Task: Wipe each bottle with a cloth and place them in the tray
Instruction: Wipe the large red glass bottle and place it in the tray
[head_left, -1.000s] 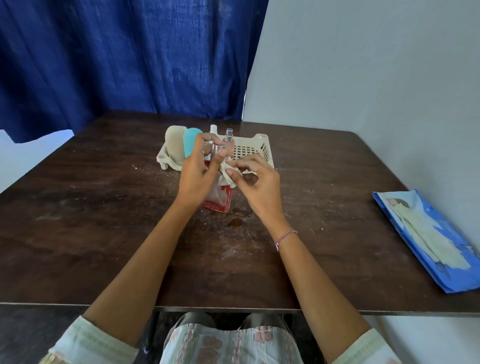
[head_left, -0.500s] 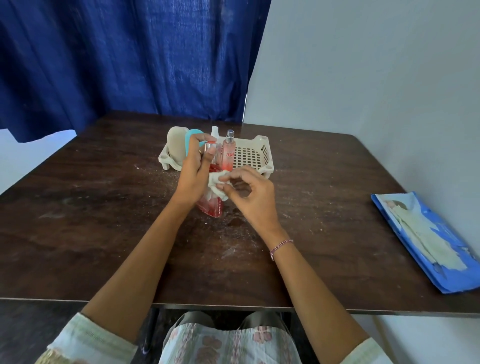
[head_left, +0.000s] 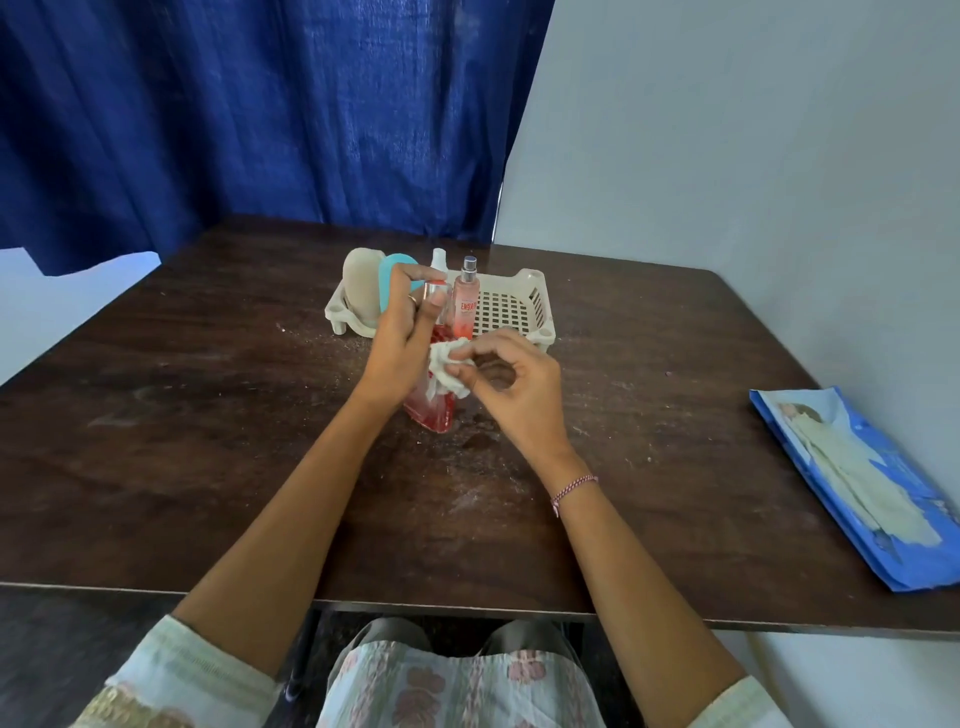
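The red bottle (head_left: 434, 410) was held tilted, its base low over the bench (head_left: 208, 415) just in front of the tray's (head_left: 540, 291) near rim, about midway between the left and right edges. Whether the base touched the wood could not be told. The left hand (head_left: 400, 338) had its grip clamped round the upper half and neck, so most of the body hung below the fingers. The right hand (head_left: 514, 384) pinched a small wad of cloth (head_left: 447, 364) between thumb and fingertips against the bottle's side.

The likeliest slip was the bottle sliding or twisting in that high hold. A hard sideways rub from the cloth would lever the body against the fingers, and smooth plastic gives little purchase. A drop would probably be short but could send it rolling toward the near edge.

The cloth was bunched small, so it could slip out of the pinch, or bare fingers could do the rubbing.

The bottle's top sat just beside a pink bottle (head_left: 464, 306) standing at the tray's near rim, with a beige bottle (head_left: 361, 280) and a teal bottle (head_left: 397, 262) on the tray's left. A careless lift could topple the tall, narrow pink one. The bare grid on the right looked the safer spot.
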